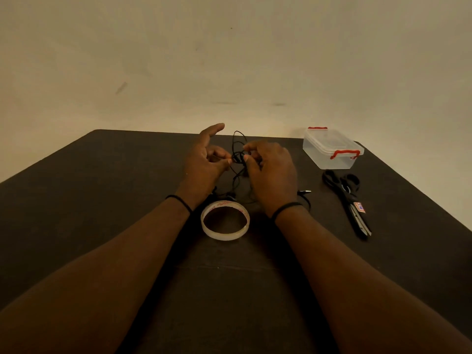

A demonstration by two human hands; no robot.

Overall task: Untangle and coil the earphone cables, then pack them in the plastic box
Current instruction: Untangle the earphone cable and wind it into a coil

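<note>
Two hands work a knot of earphone cable above a dark table [102, 226], with the packing box waiting off to the side.

Taking the tape roll [225, 221] as the marker: the lidded box [332, 148] sits well beyond it to the right, apparently kept clear until coiling is done, and scissors [347, 200] lie to its right. Just beyond the roll, the left hand [204, 162] pinches the cable [238, 159] between thumb and finger, forefinger stretched out, while the right hand [270, 169] pinches the same tangle from the other side, likely to tease loops apart. The plug [305, 191] rests on the table beside the right wrist.
</note>
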